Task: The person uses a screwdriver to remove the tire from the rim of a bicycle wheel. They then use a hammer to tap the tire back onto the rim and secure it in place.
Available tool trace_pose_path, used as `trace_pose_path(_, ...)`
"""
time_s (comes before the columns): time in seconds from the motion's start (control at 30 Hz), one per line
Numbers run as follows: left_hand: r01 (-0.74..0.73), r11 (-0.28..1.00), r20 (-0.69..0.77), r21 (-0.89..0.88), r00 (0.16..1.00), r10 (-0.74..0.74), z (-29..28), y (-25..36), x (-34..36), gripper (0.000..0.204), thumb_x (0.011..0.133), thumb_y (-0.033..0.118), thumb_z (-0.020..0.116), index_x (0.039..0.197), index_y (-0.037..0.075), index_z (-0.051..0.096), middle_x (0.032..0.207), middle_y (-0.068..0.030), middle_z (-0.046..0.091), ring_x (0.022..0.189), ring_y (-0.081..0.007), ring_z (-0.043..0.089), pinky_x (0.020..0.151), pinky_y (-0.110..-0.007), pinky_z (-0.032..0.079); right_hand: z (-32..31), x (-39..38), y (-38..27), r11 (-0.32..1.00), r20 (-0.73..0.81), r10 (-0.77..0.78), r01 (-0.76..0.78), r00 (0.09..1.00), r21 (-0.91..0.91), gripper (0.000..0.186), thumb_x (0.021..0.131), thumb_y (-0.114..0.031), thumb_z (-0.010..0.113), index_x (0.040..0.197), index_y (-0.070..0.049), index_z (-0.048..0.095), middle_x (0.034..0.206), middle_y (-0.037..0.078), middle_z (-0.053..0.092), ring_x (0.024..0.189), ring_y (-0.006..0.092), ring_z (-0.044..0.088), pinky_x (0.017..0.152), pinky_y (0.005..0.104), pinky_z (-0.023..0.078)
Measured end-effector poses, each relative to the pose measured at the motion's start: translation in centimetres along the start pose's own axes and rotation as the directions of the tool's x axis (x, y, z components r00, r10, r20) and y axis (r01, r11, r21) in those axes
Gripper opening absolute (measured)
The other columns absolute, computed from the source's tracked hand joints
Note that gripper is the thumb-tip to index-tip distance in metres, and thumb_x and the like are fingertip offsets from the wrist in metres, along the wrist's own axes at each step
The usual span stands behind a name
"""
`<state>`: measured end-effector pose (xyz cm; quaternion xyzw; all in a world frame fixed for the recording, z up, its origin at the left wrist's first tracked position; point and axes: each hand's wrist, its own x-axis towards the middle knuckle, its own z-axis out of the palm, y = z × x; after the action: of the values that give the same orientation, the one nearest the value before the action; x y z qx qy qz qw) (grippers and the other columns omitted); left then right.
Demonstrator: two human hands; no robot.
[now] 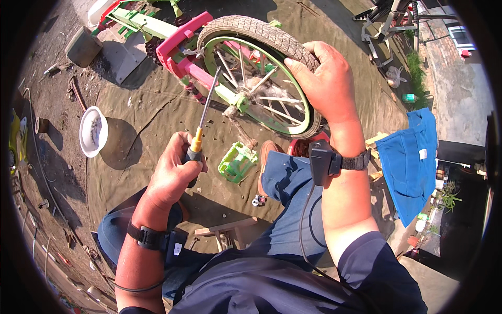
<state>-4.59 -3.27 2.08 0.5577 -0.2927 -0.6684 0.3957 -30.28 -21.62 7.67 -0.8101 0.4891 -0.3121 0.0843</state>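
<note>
My left hand [175, 170] is closed round the black and yellow handle of a screwdriver [198, 138], whose long metal shaft points up toward the bike's front wheel. My right hand [327, 78] grips the grey tyre [248, 29] on its upper right side, thumb over the tread. The wheel has a green rim [306, 118] and pale spokes, and is attached to a bicycle frame of pink [170, 49] and light green [136, 21] parts. Below the hub, a bright green pedal [235, 162] hangs on a dirty crank.
A brown tarp [125, 193] covers the ground under me. A white bowl [94, 131] and grey bucket [83, 47] stand at left. Blue cloth [405, 162] lies at right, below another bike frame [387, 36]. A low wooden stool [225, 230] is between my legs.
</note>
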Motion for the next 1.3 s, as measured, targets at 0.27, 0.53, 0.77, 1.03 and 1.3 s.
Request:
trace_pose_path(0.27,-0.246,0.716,-0.2,-0.654,0.968,0.151,8.5,2.2,10.4,0.018,0.091,0.011,0.071,0.102,0.011,0.057,0.096,-0.0043,0.067,0.085,-0.0184,0.067,0.073,-0.033,0.051,0.4,0.1,-0.6,1.0,-0.034,-0.006,0.006,0.999,-0.004,0.027,0.08,-0.026,0.077,0.093,-0.005,0.066,0.09,0.015,0.067,0.086,0.0361,0.065,0.074,0.0438,0.052)
trace_pose_path(0.53,-0.345,0.591,-0.337,-0.729,0.933,0.128,11.1,4.2,16.1,0.019,0.09,0.004,0.068,0.106,0.007,0.059,0.099,-0.0044,0.069,0.092,-0.018,0.068,0.079,-0.032,0.046,0.8,0.1,-0.6,0.999,-0.036,-0.008,0.01,0.999,0.044,0.029,0.079,-0.025,0.078,0.092,-0.003,0.066,0.089,0.015,0.066,0.087,0.036,0.065,0.076,0.0427,0.052)
trace_pose_path(0.77,-0.354,0.474,-0.313,-0.806,0.935,0.166,11.0,4.1,17.4,0.022,0.089,0.001,0.068,0.105,0.009,0.056,0.095,-0.0036,0.066,0.084,-0.0179,0.065,0.076,-0.034,0.047,0.8,0.0,-0.5,0.998,-0.051,-0.016,0.019,0.999,0.058,0.029,0.078,-0.024,0.079,0.093,-0.003,0.065,0.088,0.015,0.066,0.085,0.0357,0.065,0.075,0.0427,0.052)
trace_pose_path(1.03,-0.272,0.383,-0.238,-0.883,0.962,0.135,10.9,4.2,17.6,0.025,0.089,-0.002,0.067,0.107,0.006,0.052,0.091,-0.0071,0.064,0.076,-0.0188,0.064,0.062,-0.032,0.05,0.8,0.0,-0.5,0.998,-0.038,-0.019,0.021,0.999,0.052,0.03,0.078,-0.024,0.079,0.094,-0.003,0.065,0.089,0.015,0.066,0.086,0.0357,0.065,0.076,0.0426,0.052)
trace_pose_path(1.3,-0.256,0.384,-0.236,-0.887,0.967,0.1,11.1,4.8,17.0,0.004,0.096,-0.001,0.058,0.096,0.003,0.058,0.087,-0.005,0.061,0.072,-0.0124,0.059,0.064,-0.023,0.052,0.5,-0.5,-0.1,0.997,-0.004,0.018,-0.018,1.0,0.07,0.032,0.077,-0.023,0.08,0.096,-0.002,0.065,0.091,0.016,0.066,0.088,0.0358,0.065,0.078,0.0423,0.052)
